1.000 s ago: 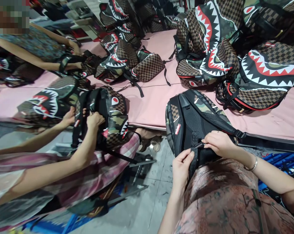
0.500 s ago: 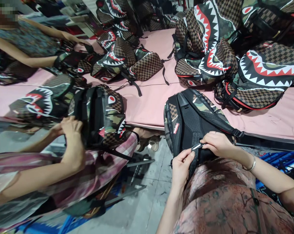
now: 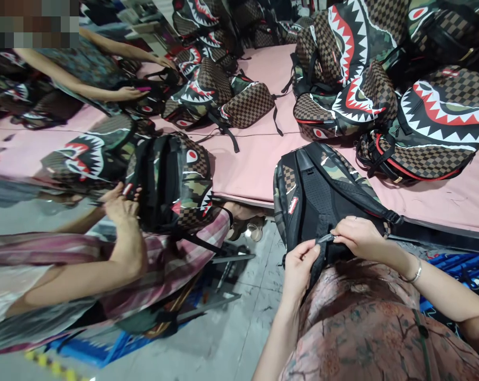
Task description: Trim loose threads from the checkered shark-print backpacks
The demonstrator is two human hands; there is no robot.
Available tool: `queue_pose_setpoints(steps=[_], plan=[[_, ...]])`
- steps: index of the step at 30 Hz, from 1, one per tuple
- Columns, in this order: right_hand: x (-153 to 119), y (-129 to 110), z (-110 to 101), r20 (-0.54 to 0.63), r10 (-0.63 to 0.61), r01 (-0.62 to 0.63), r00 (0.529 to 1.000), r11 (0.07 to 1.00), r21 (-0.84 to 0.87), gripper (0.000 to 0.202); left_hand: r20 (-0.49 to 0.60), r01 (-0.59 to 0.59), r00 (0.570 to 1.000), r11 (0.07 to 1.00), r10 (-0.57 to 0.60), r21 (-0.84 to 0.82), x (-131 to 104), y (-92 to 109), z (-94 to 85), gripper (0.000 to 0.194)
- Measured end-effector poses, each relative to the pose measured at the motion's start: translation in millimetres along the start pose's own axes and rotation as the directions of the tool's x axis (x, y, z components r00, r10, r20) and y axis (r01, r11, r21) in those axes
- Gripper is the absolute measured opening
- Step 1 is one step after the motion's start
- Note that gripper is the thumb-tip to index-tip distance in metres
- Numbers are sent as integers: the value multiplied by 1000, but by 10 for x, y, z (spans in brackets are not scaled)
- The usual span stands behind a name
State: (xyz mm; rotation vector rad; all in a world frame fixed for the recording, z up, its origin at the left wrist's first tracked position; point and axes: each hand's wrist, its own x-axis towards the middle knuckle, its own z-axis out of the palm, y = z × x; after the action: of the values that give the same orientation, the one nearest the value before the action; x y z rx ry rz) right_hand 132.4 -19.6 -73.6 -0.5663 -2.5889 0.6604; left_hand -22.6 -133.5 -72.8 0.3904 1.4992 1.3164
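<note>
A camouflage and checkered backpack [image 3: 311,188] leans against the table edge on my lap, its black padded back and shoulder straps facing me. My left hand [image 3: 301,264] is closed, thumb and finger pinching a black strap [image 3: 315,267] low on the bag. Close beside it, my right hand [image 3: 356,236] is closed on a small dark pointed tool [image 3: 325,238] with a glint along it; its exact kind is too small to tell. The tool's tip lies at the strap by my left fingertips.
Along the pink-covered table [image 3: 243,174] lie several shark-mouth backpacks [image 3: 441,119]. At left, a seated co-worker's hand [image 3: 122,206] is at another backpack [image 3: 195,180]. Across the table, a second person's hand [image 3: 128,93] holds something pink. Blue metal framing [image 3: 445,270] stands under the table.
The view has shifted slightly left. My hands keep nearly the same hold at the strap. The far person's hand has come into sight with a pink item; the seated co-worker's fingers have opened somewhat.
</note>
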Motion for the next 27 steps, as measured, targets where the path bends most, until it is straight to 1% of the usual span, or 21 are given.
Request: queue_pose_setpoints(steps=[1, 3, 4, 5, 6, 7, 8, 9, 10, 11, 12, 13, 14, 16, 17, 18, 19, 22, 23, 24, 27], plan=[[-8, -11, 1, 11, -15, 15, 1000, 1000, 15, 23, 29, 7, 1000, 999, -8, 37, -2, 2, -93, 26], [-27, -25, 11, -16, 0, 2, 1000, 994, 107, 21, 60, -7, 998, 988, -2, 152, -4, 34, -388, 26], [-34, -27, 20, -38, 39, -32, 999, 985, 171, 17, 30, -35, 999, 971, 29, 235, -7, 62, -573, 28], [-37, -26, 32, -54, 100, -84, 994, 968, 235, 14, -52, -72, 994, 940, 95, 334, -11, 96, -765, 32], [-34, -23, 50, -54, 175, -152, 983, 944, 293, 12, -197, -107, 957, 887, 214, 449, -16, 131, -943, 34], [-23, -18, 74, -40, 254, -225, 966, 911, 344, 11, -324, -103, 883, 814, 339, 571, -23, 161, -1090, 35], [-4, -13, 107, -16, 327, -296, 945, 872, 391, 11, -403, -78, 797, 738, 450, 670, -29, 183, -1192, 36], [23, -7, 148, 12, 386, -353, 922, 828, 436, 12, -425, -49, 740, 671, 522, 740, -33, 193, -1240, 38], [56, 0, 198, 34, 429, -391, 902, 783, 483, 13, -392, -35, 741, 615, 544, 787, -33, 190, -1234, 40], [92, 6, 254, 52, 456, -411, 889, 741, 531, 14, -318, -44, 793, 570, 520, 821, -28, 174, -1180, 40], [129, 11, 314, 67, 469, -418, 881, 703, 575, 17, -225, -66, 854, 527, 469, 847, -16, 148, -1091, 40], [165, 15, 376, 79, 476, -421, 876, 673, 608, 20, -126, -93, 906, 480, 404, 872, 1, 115, -985, 40], [199, 16, 434, 92, 478, -423, 874, 653, 628, 24, -53, -109, 933, 418, 357, 902, 24, 81, -878, 41], [264, 5, 532, 106, 488, -436, 867, 637, 635, 27, 8, -114, 944, 305, 329, 945, 81, 23, -715, 39], [299, -11, 568, 103, 499, -444, 861, 636, 631, 24, 13, -118, 940, 290, 340, 950, 110, 5, -674, 37], [340, -33, 596, 98, 507, -449, 857, 638, 625, 19, 15, -134, 935, 315, 353, 939, 137, -4, -660, 36], [391, -63, 618, 94, 505, -448, 858, 645, 619, 18, 16, -163, 933, 382, 359, 910, 162, -6, -665, 34], [600, -174, 675, 94, 435, -397, 896, 687, 609, 23, -40, -258, 917, 668, 397, 698, 209, 28, -722, 32], [678, -211, 700, 105, 396, -374, 912, 700, 609, 23, -81, -284, 904, 730, 420, 621, 218, 47, -733, 31], [751, -244, 732, 124, 357, -355, 926, 707, 612, 24, -126, -308, 884, 765, 449, 565, 226, 66, -735, 30], [874, -319, 857, 210, 269, -341, 940, 720, 604, 24, -246, -375, 811, 794, 531, 479, 279, 108, -697, 27]])
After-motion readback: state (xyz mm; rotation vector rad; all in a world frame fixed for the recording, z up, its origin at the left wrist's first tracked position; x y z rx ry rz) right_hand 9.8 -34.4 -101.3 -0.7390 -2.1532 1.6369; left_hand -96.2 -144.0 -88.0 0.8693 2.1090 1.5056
